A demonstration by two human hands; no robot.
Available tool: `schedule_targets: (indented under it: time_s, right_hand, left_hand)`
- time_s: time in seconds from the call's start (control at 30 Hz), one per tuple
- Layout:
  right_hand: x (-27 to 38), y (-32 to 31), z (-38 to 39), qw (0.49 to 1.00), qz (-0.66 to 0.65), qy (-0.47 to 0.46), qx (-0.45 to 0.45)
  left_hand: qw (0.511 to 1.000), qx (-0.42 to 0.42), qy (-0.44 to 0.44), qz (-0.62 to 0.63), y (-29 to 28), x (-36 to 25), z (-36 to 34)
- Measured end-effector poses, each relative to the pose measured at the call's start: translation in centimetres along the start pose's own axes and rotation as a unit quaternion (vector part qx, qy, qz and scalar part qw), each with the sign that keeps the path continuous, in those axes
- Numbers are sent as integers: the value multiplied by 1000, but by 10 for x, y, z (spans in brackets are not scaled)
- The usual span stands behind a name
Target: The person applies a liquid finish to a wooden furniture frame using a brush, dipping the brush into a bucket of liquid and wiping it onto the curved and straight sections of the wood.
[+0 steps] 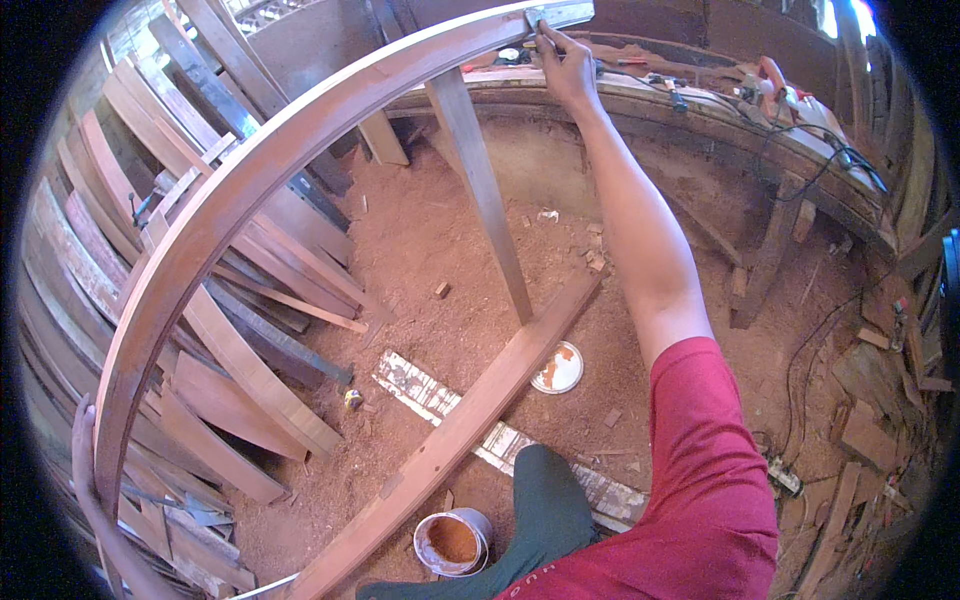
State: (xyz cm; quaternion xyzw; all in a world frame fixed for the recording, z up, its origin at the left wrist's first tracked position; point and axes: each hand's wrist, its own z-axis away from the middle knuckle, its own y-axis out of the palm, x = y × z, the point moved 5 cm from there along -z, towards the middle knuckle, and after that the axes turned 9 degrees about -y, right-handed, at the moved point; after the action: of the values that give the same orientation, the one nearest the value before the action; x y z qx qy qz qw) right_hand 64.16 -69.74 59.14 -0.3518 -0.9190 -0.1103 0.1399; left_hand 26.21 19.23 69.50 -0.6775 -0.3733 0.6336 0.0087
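Note:
A long reddish-brown wooden beam (pixel 230 200) with a pale upper edge sweeps from the lower left to the top, bent by the lens. At its far end my right hand (pixel 568 68) is closed in a pinch, pressing a small flat grey piece (pixel 534 20) against the wood. I cannot make out what kind of piece it is. At the far left my left hand (pixel 86 440) grips the near part of the beam, its fingers partly hidden. A wooden post (pixel 480 190) slants down from the beam to a plank (pixel 450 435) lower down.
A bucket (pixel 453 543) holding brown stuff stands near my leg, and a white lid (pixel 557 368) lies beside the plank. Boards (pixel 240 370) lean along the left. A workbench (pixel 690 115) with tools and cables runs along the back right. Sawdust and offcuts cover the floor (pixel 420 250).

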Motion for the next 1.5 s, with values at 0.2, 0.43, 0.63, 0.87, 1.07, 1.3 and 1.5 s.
schedule_targets:
  time_s: [0.2, 0.43, 0.63, 0.87, 1.07, 1.3, 1.5]
  right_hand:
    - [-3, 7, 9, 1000, 1, -8, 4]
    - [-14, 0, 5, 997, 76, -33, -4]
    - [-32, -19, 7, 976, -103, 191, 35]
    - [-54, -21, -73, 968, 172, 94, 153]
    - [38, 5, -39, 958, 10, 210, 197]
    - [54, 25, -38, 928, -125, 258, 239]
    - [35, 24, -37, 913, 114, 41, 390]
  left_hand:
    - [1000, -6, 1, -6, -4, -4, 1]
    - [1000, -4, -1, -2, 14, -9, 0]
    - [1000, -13, -8, -18, -3, -9, 10]
    - [1000, 4, 4, -20, 11, -8, -14]
    - [999, 1, 1, -40, -1, -4, -11]
    - [998, 10, 18, -53, -11, 2, -13]
    - [984, 45, 80, -156, 21, -48, 22]
